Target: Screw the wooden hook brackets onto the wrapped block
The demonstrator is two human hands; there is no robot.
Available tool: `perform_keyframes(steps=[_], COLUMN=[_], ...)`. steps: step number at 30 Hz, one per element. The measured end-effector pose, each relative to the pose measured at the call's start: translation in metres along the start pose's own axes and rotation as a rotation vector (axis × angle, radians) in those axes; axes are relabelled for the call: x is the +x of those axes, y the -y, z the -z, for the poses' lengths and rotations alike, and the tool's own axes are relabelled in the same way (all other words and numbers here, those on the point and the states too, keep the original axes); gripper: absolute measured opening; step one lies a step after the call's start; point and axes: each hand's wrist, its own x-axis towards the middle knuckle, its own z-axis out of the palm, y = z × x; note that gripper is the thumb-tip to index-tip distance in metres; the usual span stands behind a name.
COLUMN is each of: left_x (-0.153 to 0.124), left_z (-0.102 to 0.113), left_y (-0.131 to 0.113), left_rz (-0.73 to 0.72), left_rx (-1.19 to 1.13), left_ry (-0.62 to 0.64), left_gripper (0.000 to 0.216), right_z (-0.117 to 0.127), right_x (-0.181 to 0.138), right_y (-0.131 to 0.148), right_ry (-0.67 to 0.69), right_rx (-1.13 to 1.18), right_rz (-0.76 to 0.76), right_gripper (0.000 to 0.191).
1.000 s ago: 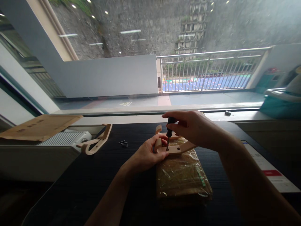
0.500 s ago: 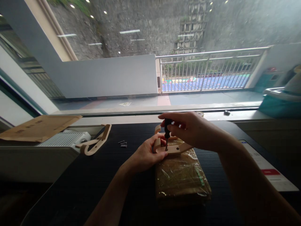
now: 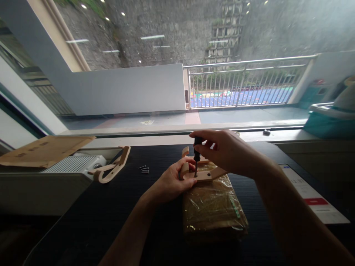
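Nearest me on the desk lies a plastic-wrapped package; across it the wooden piece runs left to right, its hooked end leftward, its other end under my right grip. My left grip is clamped on that hooked end, thumb at the near edge. My right grip is closed around the screwdriver (nearly upright, tip down at a hole), wrist bent, knuckles up. Just beyond shows another curved wooden part.
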Motion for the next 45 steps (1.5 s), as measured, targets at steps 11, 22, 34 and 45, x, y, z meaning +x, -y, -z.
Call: perform_keyframes(steps=[11,22,34,45], left_x=[0.000,0.001,0.000,0.000], left_z=[0.000,0.000,0.000,0.000], left_y=[0.001,0.001,-0.001,0.001], left_rz=[-0.009,0.008,0.005,0.013], left_rx=[0.000,-0.007,-0.020,0.019], left_ry=[-0.018,-0.010,0.000,-0.021], left_gripper=[0.038,0.044,0.043,0.043], right_z=[0.005,0.003,0.003,0.001], right_x=[-0.001,-0.002,-0.002,-0.001], right_y=[0.001,0.003,0.002,0.004], right_ry=[0.004,0.033,0.045,-0.014], right_rx=[0.000,-0.017,0.049,0.014], right_rz=[0.019,0.010,0.000,0.029], right_gripper=[0.030,0.035,0.030,0.023])
